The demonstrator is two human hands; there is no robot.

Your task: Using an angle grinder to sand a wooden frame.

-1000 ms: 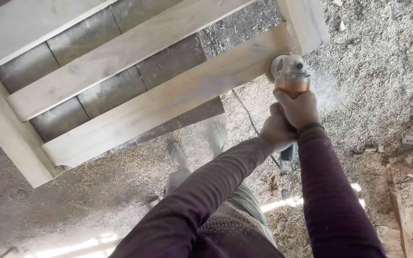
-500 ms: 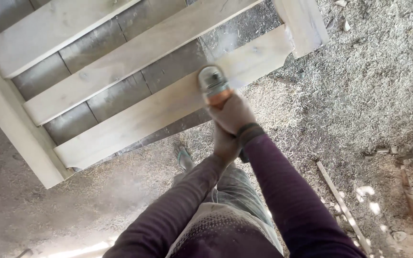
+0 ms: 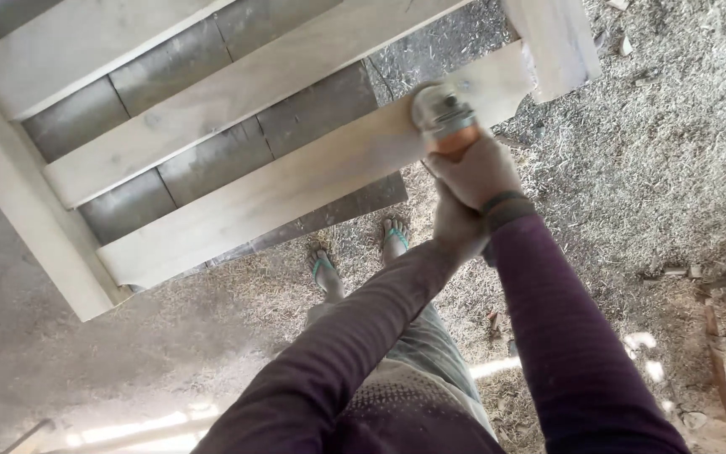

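sawdust floor under wooden frame

A grinder is gripped by both hands, right ahead of left, and pressed onto a slat.

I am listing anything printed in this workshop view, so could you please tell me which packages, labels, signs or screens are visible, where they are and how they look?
None can be made out in this view.
The power sander, grey head and orange body, sits on the nearest pale slat of the wooden frame, gripped by the right hand and left hand; no label is discernible on it.
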